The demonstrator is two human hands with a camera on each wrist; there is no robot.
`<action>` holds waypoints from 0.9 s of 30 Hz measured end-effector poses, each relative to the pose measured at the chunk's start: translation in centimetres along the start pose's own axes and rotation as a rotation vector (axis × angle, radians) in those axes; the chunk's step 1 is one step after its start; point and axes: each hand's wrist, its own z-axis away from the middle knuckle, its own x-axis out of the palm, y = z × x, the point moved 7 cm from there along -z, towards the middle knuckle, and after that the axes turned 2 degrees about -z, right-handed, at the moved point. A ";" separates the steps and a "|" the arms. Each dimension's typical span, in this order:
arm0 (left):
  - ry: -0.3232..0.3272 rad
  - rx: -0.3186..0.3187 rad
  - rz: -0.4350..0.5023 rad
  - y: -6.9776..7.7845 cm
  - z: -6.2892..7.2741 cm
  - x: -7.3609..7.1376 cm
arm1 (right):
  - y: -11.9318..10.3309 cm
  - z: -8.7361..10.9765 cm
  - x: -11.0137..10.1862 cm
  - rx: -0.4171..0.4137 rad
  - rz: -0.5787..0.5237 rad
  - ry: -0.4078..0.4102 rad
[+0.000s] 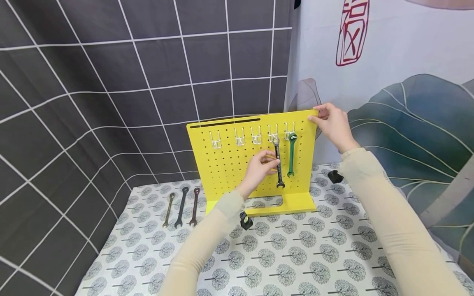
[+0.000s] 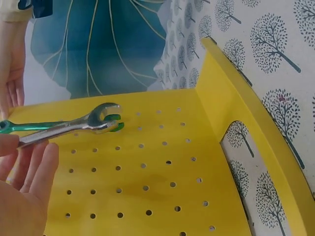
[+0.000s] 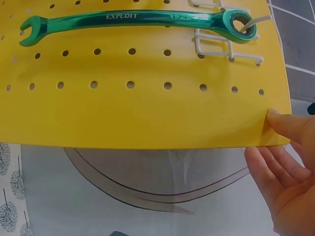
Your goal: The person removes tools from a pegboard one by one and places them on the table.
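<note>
My left hand (image 1: 261,167) pinches a silver combination wrench (image 1: 278,164) by its shank, its ring end up at a white hook (image 1: 273,133) and its open end down. Whether the ring is over the hook I cannot tell. In the left wrist view the wrench's open jaw shows in front of the board. With thumb and fingers my right hand (image 1: 333,125) grips the upper right corner of the yellow pegboard (image 3: 147,118). Close by, a green combination wrench (image 3: 123,19) hangs by its ring end from the rightmost hook (image 3: 261,20).
Three darker wrenches, among them a black one (image 1: 181,207), lie on the tree-print tablecloth (image 1: 281,257) left of the board. More white hooks (image 1: 240,137) line the board's upper part. Small black objects (image 1: 335,176) appear near both wrists. A grid-patterned curtain (image 1: 155,74) hangs behind.
</note>
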 end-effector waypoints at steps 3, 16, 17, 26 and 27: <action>0.000 0.002 0.018 0.1 0.2 0.0 | 0.1 0.0 0.0 0.002 -0.002 -0.001; 0.028 0.033 -0.001 0.2 0.4 0.1 | -0.1 0.1 0.0 -0.003 -0.002 -0.002; 0.030 0.037 -0.003 0.3 0.4 0.1 | 0.0 0.1 0.1 -0.001 -0.002 -0.003; 0.007 0.084 -0.035 1.2 0.6 0.4 | 0.0 0.0 0.0 0.006 -0.005 0.000; 0.005 0.085 -0.036 1.3 0.6 0.5 | 0.0 0.0 0.1 0.007 -0.005 0.000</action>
